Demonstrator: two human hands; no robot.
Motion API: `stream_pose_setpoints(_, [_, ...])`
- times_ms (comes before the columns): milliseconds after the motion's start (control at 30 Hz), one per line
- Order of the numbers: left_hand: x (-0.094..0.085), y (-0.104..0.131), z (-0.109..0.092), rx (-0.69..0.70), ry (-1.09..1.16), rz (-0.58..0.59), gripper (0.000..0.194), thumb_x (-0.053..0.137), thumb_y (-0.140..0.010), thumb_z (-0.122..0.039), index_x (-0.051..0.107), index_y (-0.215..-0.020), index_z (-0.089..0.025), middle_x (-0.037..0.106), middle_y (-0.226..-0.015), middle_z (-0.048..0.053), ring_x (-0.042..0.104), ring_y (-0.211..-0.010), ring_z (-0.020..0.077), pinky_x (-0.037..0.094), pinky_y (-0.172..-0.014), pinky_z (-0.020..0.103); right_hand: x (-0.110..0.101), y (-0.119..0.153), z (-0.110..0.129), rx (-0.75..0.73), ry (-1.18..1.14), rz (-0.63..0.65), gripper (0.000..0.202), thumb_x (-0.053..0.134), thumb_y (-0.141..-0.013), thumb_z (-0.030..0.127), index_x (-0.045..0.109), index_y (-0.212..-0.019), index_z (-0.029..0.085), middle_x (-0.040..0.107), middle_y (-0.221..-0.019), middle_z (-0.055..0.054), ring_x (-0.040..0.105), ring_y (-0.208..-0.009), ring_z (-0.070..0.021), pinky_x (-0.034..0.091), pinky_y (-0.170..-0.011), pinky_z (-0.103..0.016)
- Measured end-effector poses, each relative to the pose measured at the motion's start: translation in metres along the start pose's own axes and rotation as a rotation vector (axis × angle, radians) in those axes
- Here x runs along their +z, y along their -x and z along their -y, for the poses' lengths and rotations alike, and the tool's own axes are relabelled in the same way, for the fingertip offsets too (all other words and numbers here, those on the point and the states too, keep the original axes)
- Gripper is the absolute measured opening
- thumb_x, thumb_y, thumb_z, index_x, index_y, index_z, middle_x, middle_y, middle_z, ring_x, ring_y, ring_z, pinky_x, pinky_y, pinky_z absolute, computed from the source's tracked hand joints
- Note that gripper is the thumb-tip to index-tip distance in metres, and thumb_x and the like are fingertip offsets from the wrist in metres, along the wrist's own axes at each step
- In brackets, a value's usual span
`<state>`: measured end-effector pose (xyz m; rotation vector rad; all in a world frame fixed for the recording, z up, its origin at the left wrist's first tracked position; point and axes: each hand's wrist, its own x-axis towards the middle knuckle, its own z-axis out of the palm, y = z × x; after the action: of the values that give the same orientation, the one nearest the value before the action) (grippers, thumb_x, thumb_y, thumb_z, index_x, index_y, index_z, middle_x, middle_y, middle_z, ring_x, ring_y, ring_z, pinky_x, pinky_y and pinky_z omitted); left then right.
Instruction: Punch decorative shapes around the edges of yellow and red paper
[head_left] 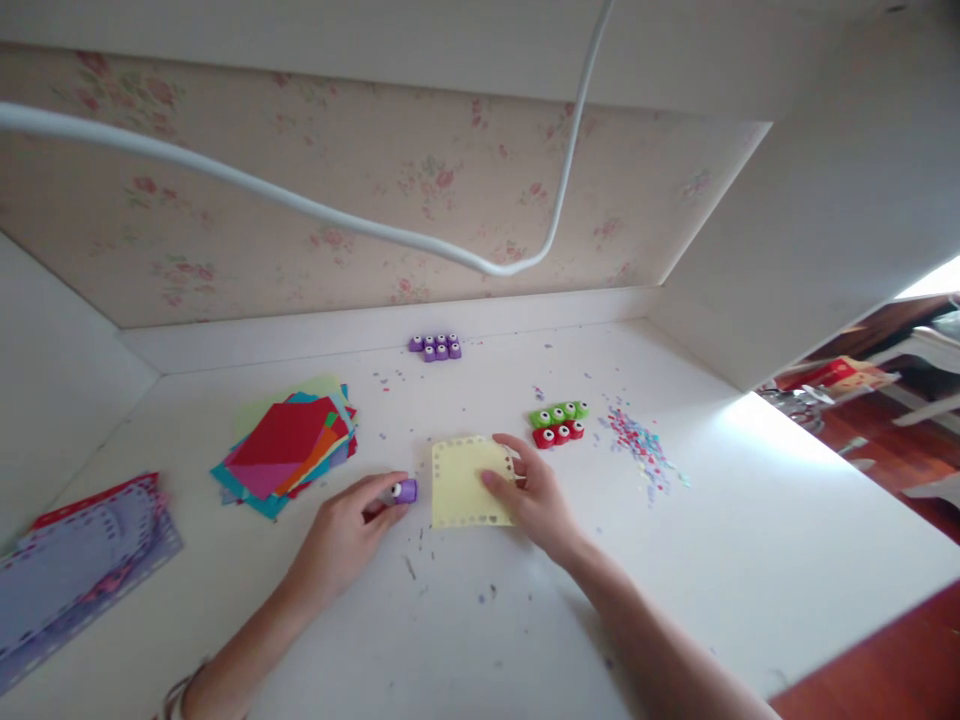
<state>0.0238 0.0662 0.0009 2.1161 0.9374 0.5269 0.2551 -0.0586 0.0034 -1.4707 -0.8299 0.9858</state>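
Nearest the camera, the right forearm (652, 630) slants over the table (337, 650), and at its end the right hand (541, 500) meets the yellow sheet (465, 485), which lies around the middle, well in from the back edge; thumb and forefinger are apart, the thumb upon the paper, though whether other fingers grip underneath I cannot tell. The left hand (349, 520) has thumb and fingertips clamped on a purple punch (406, 491), just beside the sheet. Holes already line the paper's borders, so a crooked punch could overlap one or tear the rim, and a light hold might let the sheet slide. A careless sweep of the right arm could scatter the confetti (628, 430) towards the table's right edge. A cluster of purple punches (441, 350) stands by the back edge; coloured papers (285, 445) and lilac cards (82, 570) lie towards the left edge, green punches (559, 414) and red punches (557, 434) right of the middle. Behind is floral wallpaper (300, 180), crossed by a white cable (337, 215); wooden floor (892, 655) shows past the right edge
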Motion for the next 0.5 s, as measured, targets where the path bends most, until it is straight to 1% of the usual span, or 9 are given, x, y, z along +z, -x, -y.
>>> stream_pose_setpoints(33, [0.003,0.005,0.000,-0.027,0.005,-0.014,0.032,0.061,-0.085,-0.037,0.065,-0.115,-0.027,0.072,-0.094,0.001,0.068,-0.076,0.0175,0.056,-0.074,0.030,0.001,0.000,0.001,0.025,-0.070,0.007,0.053,0.066,-0.084,0.040,0.044,-0.130,0.026,0.071,-0.100,-0.006,0.071,-0.078,-0.0210,0.057,-0.062,-0.033])
stream_pose_setpoints(100, [0.008,0.010,-0.001,-0.056,0.012,-0.041,0.032,0.063,-0.084,-0.037,0.066,-0.114,-0.027,0.071,-0.080,-0.002,0.067,-0.068,0.0167,0.056,-0.068,0.028,0.002,-0.001,0.001,0.045,-0.140,0.008,0.060,0.069,-0.081,0.041,0.041,-0.133,0.026,0.071,-0.100,-0.007,0.071,-0.079,-0.0216,0.058,-0.064,-0.034])
stream_pose_setpoints(200, [0.009,0.011,-0.004,-0.046,0.038,-0.058,0.029,0.066,-0.082,-0.034,0.067,-0.110,-0.027,0.070,-0.073,-0.004,0.065,-0.061,0.0146,0.054,-0.061,0.024,0.007,-0.002,-0.001,0.046,-0.121,0.012,0.066,0.070,-0.080,0.043,0.040,-0.136,0.025,0.071,-0.102,-0.008,0.071,-0.076,-0.0215,0.058,-0.061,-0.033])
stream_pose_setpoints(333, [0.007,0.010,-0.005,-0.016,0.070,-0.049,0.028,0.068,-0.082,-0.029,0.068,-0.110,-0.028,0.072,-0.077,-0.004,0.064,-0.059,0.0125,0.055,-0.062,0.022,0.012,-0.001,-0.007,0.034,-0.067,0.042,0.068,0.070,-0.081,0.045,0.039,-0.138,0.024,0.070,-0.102,-0.008,0.070,-0.076,-0.0211,0.057,-0.059,-0.032])
stream_pose_setpoints(500, [0.009,0.012,0.000,0.025,0.104,-0.033,0.029,0.068,-0.083,-0.029,0.067,-0.112,-0.030,0.074,-0.093,-0.003,0.068,-0.069,0.0136,0.057,-0.069,0.024,0.013,-0.001,-0.010,0.048,-0.062,0.042,0.067,0.069,-0.081,0.046,0.040,-0.137,0.024,0.070,-0.103,-0.009,0.070,-0.076,-0.0208,0.058,-0.059,-0.032])
